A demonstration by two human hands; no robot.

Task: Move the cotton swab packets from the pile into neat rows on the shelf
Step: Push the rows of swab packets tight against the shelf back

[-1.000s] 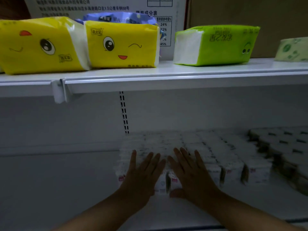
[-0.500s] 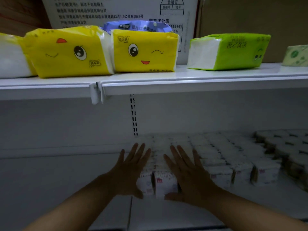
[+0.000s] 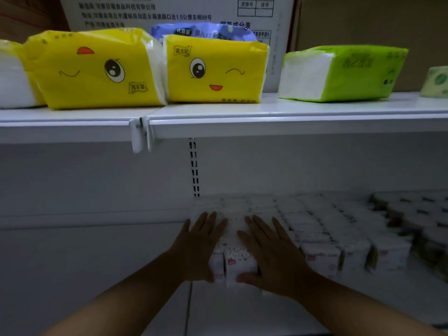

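Head view shows your left hand point(image 3: 201, 246) and right hand point(image 3: 269, 253) flat, fingers point(image 3: 208, 221) straight, resting on white plastic-wrapped cotton swab packets point(image 3: 238, 263) on the lower white shelf point(image 3: 97, 275); press evenly inward to square the row.

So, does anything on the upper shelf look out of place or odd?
Yes. The left yellow tissue pack stands upside down: its logo and face are inverted, unlike the right yellow pack beside it. The green pack also shows inverted print.

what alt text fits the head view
The left hand and right hand rest flat, fingers straight, on the leftmost rows of white cotton swab packets on a shelf. The shelf above holds yellow tissue packs and a green pack.
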